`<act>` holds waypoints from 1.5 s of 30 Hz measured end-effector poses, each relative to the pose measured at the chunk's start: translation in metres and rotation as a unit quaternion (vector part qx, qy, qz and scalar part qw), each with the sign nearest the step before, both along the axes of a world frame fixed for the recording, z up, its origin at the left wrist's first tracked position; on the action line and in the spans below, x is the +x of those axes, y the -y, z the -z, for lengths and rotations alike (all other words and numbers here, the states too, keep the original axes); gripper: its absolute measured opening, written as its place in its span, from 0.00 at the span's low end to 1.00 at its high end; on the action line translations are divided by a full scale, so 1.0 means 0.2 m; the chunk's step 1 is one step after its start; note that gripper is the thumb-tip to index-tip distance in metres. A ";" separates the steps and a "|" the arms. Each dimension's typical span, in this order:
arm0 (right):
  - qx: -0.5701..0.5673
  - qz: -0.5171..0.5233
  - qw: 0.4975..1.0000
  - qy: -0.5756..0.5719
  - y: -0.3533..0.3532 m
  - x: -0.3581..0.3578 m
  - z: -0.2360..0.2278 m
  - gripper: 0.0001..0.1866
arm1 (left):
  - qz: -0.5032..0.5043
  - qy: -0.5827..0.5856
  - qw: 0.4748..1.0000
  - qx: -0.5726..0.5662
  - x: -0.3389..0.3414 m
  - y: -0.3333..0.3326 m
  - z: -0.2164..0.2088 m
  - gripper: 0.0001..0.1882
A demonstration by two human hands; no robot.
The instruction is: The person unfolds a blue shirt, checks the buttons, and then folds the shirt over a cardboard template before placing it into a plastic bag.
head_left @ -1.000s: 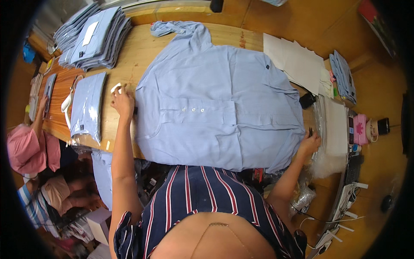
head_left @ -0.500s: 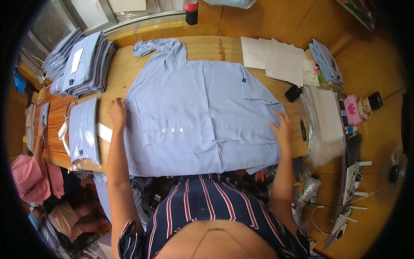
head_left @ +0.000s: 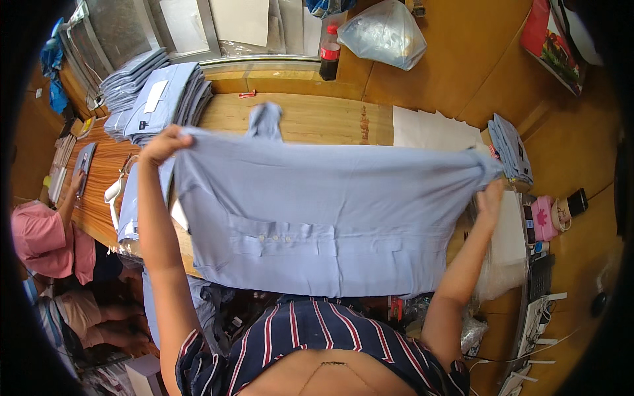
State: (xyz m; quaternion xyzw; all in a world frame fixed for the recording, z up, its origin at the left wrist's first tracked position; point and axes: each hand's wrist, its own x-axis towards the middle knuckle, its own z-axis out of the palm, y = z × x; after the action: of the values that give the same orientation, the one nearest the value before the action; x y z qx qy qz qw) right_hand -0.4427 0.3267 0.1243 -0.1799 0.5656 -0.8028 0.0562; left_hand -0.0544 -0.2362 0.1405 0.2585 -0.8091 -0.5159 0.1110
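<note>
Head view: a light-blue shirt with a buttoned placket lies across the near side of the wooden table, its far edge lifted. The left hand is closed on the far left corner, the right hand on bunched cloth at right, partly covering white sheets. Folded shirts are stacked far left. Beyond, a red-capped bottle holds dark liquid beside a translucent plastic bag, contents unclear.
</note>
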 end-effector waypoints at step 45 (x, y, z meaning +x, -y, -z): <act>0.032 0.070 0.997 -0.030 -0.43 0.52 0.03 0.28 | -0.082 -0.433 0.873 0.208 0.72 -0.87 -0.04 0.28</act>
State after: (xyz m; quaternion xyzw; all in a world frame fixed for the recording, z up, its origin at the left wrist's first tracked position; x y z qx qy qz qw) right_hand -0.3392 0.4120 0.1186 -0.1622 0.6039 -0.7803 -0.0112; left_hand 0.0895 -0.0620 0.1481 0.0918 -0.5300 -0.7219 0.4353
